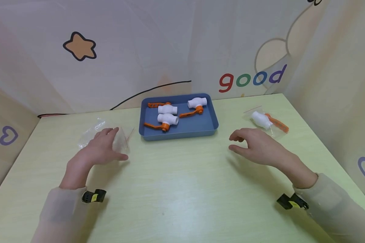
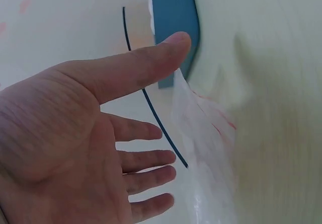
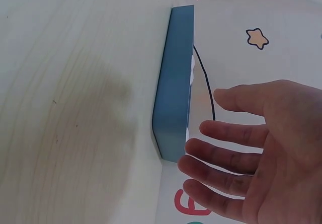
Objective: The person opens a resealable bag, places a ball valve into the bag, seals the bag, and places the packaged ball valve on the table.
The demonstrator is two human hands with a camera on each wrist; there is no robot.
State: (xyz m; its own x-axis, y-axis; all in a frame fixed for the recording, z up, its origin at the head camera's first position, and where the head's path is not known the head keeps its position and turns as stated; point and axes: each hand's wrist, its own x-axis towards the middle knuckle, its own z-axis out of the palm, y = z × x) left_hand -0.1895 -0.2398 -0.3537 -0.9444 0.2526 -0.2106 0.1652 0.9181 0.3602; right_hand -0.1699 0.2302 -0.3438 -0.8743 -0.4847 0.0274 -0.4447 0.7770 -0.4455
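Note:
My left hand (image 1: 101, 146) is held over the left of the table, fingers and thumb spread, with nothing in its grasp. Just beyond it lie crumpled clear plastic bags (image 1: 120, 141), whose red seal lines show in the left wrist view. On the right, my right hand (image 1: 257, 145) hovers with loosely bent fingers and holds nothing. Nearest to it is a clear bag with a white valve (image 1: 261, 120) and an orange handle (image 1: 278, 123). Three white ball valves (image 1: 168, 118) with orange handles lie in the blue tray (image 1: 194, 130), between the hands and farther back.
The pale wooden table (image 1: 176, 189) meets a printed curtain (image 1: 170, 44) at its back edge. The curtain also hangs along the left and right sides. A black strap with a small device is on each sleeve (image 1: 64, 206).

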